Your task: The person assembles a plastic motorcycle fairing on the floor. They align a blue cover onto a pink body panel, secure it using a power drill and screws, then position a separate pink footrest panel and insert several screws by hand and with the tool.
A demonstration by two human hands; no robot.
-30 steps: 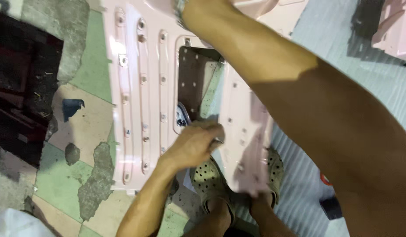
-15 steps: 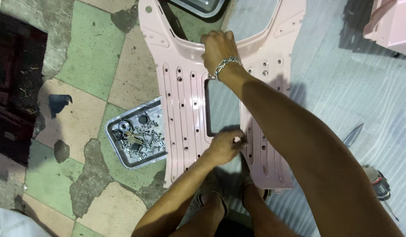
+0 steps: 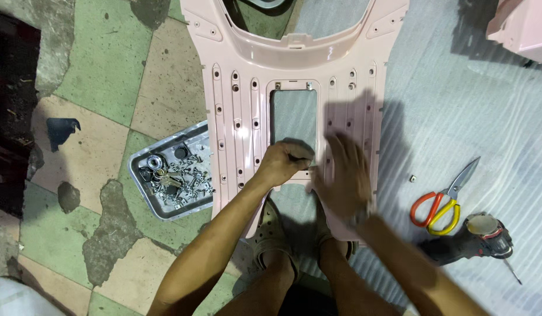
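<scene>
- Pink plastic panel (image 3: 241, 129), a large moulded body cover with ribs, many small screw holes and a rectangular opening (image 3: 293, 117) in its middle, lies flat on the floor in front of the person's feet.
- I judge it to be light for its size and fairly stiff, but it can flex and crack at the thin bridges around the opening; its glossy surface looks a little slippery. A good place to take hold is the long outer edges or the rim of the opening, not the small tabs.
- Left hand (image 3: 285, 164) is on the panel at the lower edge of the opening, fingers curled tight as if pinching something small; what it pinches I cannot tell.
- Right hand (image 3: 344, 175) is just beside it, over the right half of the panel. It is blurred, fingers spread and flat, holding nothing.
- Metal tray (image 3: 143, 193) with screws and small parts sits on the tiled floor, touching or tucked under the panel's left edge.
- Scissors (image 3: 443, 202) with orange and yellow handles and a cordless screwdriver (image 3: 473, 243) lie well apart to the right, on a grey striped mat (image 3: 476, 117).
</scene>
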